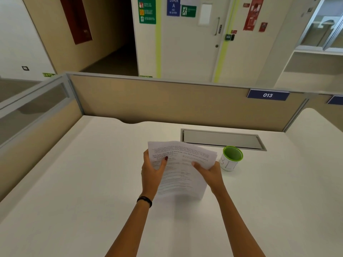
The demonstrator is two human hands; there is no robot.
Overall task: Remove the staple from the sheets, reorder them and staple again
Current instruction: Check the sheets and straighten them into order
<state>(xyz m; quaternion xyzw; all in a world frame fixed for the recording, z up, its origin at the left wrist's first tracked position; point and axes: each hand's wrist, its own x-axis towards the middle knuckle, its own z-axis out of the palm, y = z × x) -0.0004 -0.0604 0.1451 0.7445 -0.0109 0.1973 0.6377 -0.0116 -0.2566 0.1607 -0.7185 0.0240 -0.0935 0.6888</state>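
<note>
Printed white sheets are held upright above the white desk, their lower edge close to the desk top. My left hand grips the left edge, thumb across the front page. My right hand grips the right side, thumb on the front. The sheets fan apart at the top, the back ones slanting to the right. No staple or stapler shows.
A white cup with a green rim stands just right of the sheets. Behind it lies a grey cable tray lid set in the desk. Beige partition panels wall the desk at the back and left.
</note>
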